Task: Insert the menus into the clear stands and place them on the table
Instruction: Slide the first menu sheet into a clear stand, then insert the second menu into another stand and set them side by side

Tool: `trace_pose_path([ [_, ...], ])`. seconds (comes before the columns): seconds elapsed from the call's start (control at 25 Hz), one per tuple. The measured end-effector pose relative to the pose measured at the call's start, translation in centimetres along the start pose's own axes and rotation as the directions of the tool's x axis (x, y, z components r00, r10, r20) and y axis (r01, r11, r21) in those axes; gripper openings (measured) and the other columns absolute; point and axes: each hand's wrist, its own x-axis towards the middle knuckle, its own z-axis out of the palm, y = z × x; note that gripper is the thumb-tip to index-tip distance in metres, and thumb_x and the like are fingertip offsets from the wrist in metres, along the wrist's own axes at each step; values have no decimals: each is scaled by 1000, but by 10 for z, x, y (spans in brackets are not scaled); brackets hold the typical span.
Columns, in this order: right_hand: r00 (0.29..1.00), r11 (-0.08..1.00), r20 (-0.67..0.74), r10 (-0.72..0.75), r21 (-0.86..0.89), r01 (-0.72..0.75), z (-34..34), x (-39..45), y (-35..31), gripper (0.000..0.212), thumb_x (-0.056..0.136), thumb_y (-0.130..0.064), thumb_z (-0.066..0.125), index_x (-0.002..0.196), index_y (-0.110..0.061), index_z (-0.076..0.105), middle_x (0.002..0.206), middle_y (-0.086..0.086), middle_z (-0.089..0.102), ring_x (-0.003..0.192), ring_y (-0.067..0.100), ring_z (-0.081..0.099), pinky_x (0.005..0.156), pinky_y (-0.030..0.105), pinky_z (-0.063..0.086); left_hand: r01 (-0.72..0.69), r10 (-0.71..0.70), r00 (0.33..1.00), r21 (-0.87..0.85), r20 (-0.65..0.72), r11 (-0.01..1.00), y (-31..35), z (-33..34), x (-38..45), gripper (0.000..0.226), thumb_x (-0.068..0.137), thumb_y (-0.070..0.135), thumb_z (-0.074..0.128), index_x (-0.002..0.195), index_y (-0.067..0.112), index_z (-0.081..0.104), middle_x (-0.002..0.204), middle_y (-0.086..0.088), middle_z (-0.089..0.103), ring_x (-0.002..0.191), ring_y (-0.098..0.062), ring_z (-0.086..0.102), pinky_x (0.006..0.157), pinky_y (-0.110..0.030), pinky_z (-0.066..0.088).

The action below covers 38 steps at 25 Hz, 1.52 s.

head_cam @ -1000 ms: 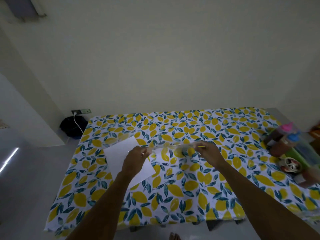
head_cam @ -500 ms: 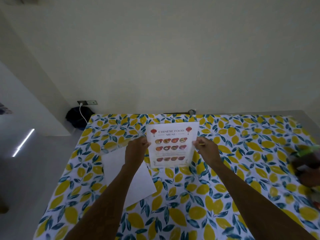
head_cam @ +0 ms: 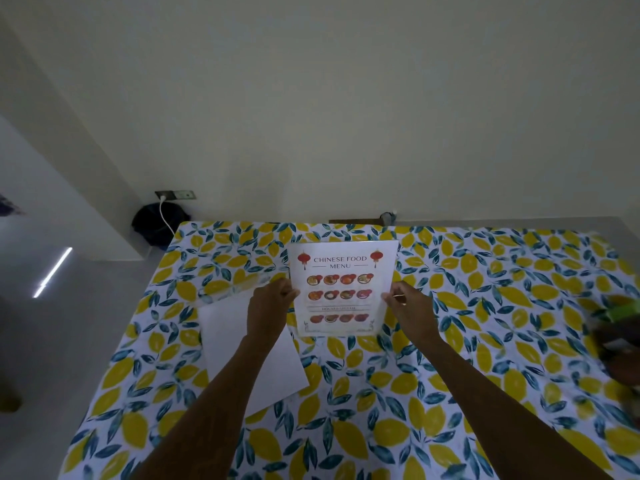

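Observation:
A menu stand (head_cam: pixel 341 289) holding a white "Chinese Food Menu" sheet stands upright over the lemon-print table (head_cam: pixel 450 375), facing me. My left hand (head_cam: pixel 268 308) pinches its left edge and my right hand (head_cam: pixel 410 308) pinches its right edge. Whether its base touches the cloth is hidden. A blank white sheet (head_cam: pixel 242 344) lies flat on the table, partly under my left forearm. An empty clear stand (head_cam: pixel 225 282) lies on the cloth just beyond that sheet, hard to make out.
Blurred bottles and containers (head_cam: pixel 620 337) crowd the table's right edge. A dark bag (head_cam: pixel 156 225) with a white cable sits on the floor by the wall socket, past the table's far left corner. The wall runs close behind the table.
The stand was flat and edge-on between my hands a second ago; it now stands upright showing the menu. My view has shifted left and closer.

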Motion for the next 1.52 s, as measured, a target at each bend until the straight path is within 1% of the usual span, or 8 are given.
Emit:
trace_pose_path([
  [0.16, 999, 998, -11, 45, -54, -45, 5, 0, -1, 16, 89, -23, 64, 81, -10, 60, 87, 9, 73, 81, 24, 68, 72, 42, 57, 11, -12, 1000, 39, 22, 999, 2, 6, -3, 24, 90, 32, 59, 76, 13, 56, 75, -4, 68, 69, -22, 64, 60, -35, 51],
  [0.32, 996, 990, -15, 85, -112, -86, 8, -3, -8, 15, 90, -20, 63, 86, -5, 62, 81, 12, 70, 80, 31, 66, 67, 33, 47, 8, -13, 997, 60, 79, 998, 6, 9, -9, 17, 94, 26, 52, 90, 10, 56, 91, -11, 69, 86, -30, 66, 69, -38, 51],
  [0.48, 982, 981, -51, 184, -60, -187, 8, -18, -11, 26, 90, -11, 58, 115, -4, 61, 108, 15, 70, 99, 32, 65, 76, 31, 47, 28, -21, 990, -51, 138, 998, -3, 0, -27, 38, 94, 31, 52, 128, 15, 51, 124, -13, 64, 112, -33, 61, 91, -48, 52],
  [0.6, 978, 975, -81, 194, -95, -201, 20, -45, -20, 25, 85, -8, 59, 110, -3, 60, 105, 16, 68, 98, 33, 64, 79, 35, 49, 44, -50, 985, 36, 167, 998, -31, -13, -53, 55, 96, 42, 47, 144, 16, 37, 143, -11, 50, 130, -29, 48, 102, -45, 42],
  [0.84, 987, 977, 144, 64, -211, -32, 84, -100, -59, 29, 83, -15, 61, 112, -11, 59, 103, 5, 67, 96, 23, 64, 84, 37, 52, 115, -126, 966, 59, 225, 992, -111, -44, -115, 55, 96, 46, 44, 142, 16, 39, 141, -11, 49, 128, -29, 47, 101, -43, 43],
  [1.12, 931, 957, 357, 70, -287, 38, 171, -127, -76, 21, 84, -19, 60, 101, -11, 52, 103, 10, 59, 103, 34, 58, 77, 36, 44, 271, -268, 926, 24, 266, 962, -187, -46, -149, 60, 95, 46, 48, 144, 14, 36, 146, -15, 44, 133, -32, 42, 107, -46, 39],
  [1.32, 897, 934, 390, 207, -351, -63, 205, -114, -65, 46, 87, -28, 61, 127, -10, 48, 125, 18, 53, 117, 37, 52, 94, 47, 48, 323, -309, 900, 3, 308, 946, -203, -28, -139, 64, 95, 45, 47, 145, 7, 33, 147, -19, 42, 135, -34, 41, 109, -44, 34],
  [1.52, 913, 912, 326, 244, -398, -102, 222, -114, -60, 42, 85, -23, 58, 125, -13, 49, 125, 17, 50, 115, 39, 50, 91, 47, 46, 381, -364, 892, -13, 267, 925, -190, -7, -130, 62, 96, 38, 50, 147, 7, 32, 150, -16, 41, 138, -32, 38, 114, -43, 30],
])
